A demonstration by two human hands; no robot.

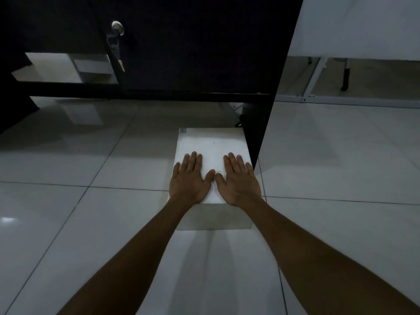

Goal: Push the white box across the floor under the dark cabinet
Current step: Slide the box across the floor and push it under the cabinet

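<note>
White box (pixel 212 146) on tiled floor (pixel 91 223), far end at the dark cabinet (pixel 193 53) base, right edge beside its side panel. Left hand (pixel 189 180) and right hand (pixel 239 183) flat on box top, fingers spread, gripping nothing, thumbs nearly touching.

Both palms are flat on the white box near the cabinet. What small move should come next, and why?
Probably a short, straight push forward: the left hand and right hand lie flat on the white box, whose far edge faces the open gap beneath the dark cabinet, close alongside its side panel.
</note>
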